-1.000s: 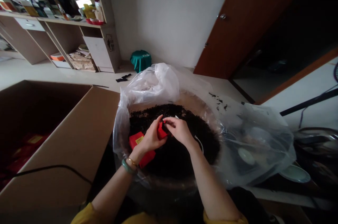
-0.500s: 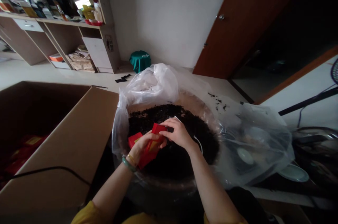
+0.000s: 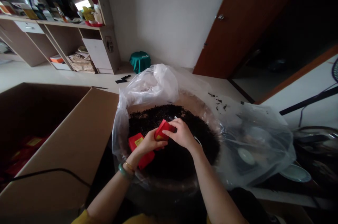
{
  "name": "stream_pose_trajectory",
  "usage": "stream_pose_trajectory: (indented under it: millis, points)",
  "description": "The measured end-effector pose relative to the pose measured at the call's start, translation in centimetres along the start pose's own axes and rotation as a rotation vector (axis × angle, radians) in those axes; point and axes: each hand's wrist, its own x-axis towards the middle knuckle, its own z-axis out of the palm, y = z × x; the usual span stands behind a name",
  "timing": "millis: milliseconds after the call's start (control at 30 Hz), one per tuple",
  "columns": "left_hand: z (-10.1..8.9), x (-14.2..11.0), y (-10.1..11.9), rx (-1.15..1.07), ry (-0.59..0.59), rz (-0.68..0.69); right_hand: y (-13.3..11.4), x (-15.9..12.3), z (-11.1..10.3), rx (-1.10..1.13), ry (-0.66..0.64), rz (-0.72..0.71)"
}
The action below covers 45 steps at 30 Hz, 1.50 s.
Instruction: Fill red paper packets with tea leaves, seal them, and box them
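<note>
Packet (image 3: pixel 161 131), probably light and crushable, sits clamped between left hand (image 3: pixel 148 142) and right hand (image 3: pixel 182 134), dark shreds (image 3: pixel 175 166) below grip, best held by sides.

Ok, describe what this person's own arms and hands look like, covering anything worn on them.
Yellow sleeves show at the bottom edge, leaving both forearms uncovered. The left wrist carries a rounded, pale green bangle and, nearer the hand, a thin gold-coloured bracelet. The right wrist shows no jewellery. The fingers are ungloved on both sides.
</note>
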Motion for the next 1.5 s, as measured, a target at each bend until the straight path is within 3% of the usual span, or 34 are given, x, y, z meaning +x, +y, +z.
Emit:
stream_pose_trajectory:
  millis: [133,333,600,900,1000,1167,1300,1500]
  points:
    - [0.3,-0.2,0.1,-0.058,-0.015,0.010,-0.1,0.0,-0.1,-0.066,-0.054,-0.077]
    - [0.4,0.3,-0.5,-0.153,0.012,-0.076,-1.1,-0.6,-0.3,-0.138,0.085,-0.230]
    - [-0.2,0.4,-0.3,-0.247,0.052,0.006,-2.2,-1.0,-1.5,-0.065,-0.054,-0.305]
    - [-0.7,1.0,-0.6,0.074,0.008,0.310,-1.9,-0.9,-0.6,0.080,-0.195,-0.065]
    - [-1.1,0.8,-0.5,0.312,0.082,0.374,-1.2,-1.1,-0.4,0.122,-0.245,-0.007]
    - [-0.6,0.0,-0.3,0.844,0.350,0.531,-0.7,-1.3,-0.2,0.063,-0.282,0.115]
    - [0.9,-0.4,-0.9,1.008,0.452,0.453,-1.2,-1.3,-0.3,0.024,-0.230,0.112]
    - [1.4,-0.2,-1.2,0.785,0.391,0.287,-1.9,-1.2,-1.0,0.030,-0.342,0.104]
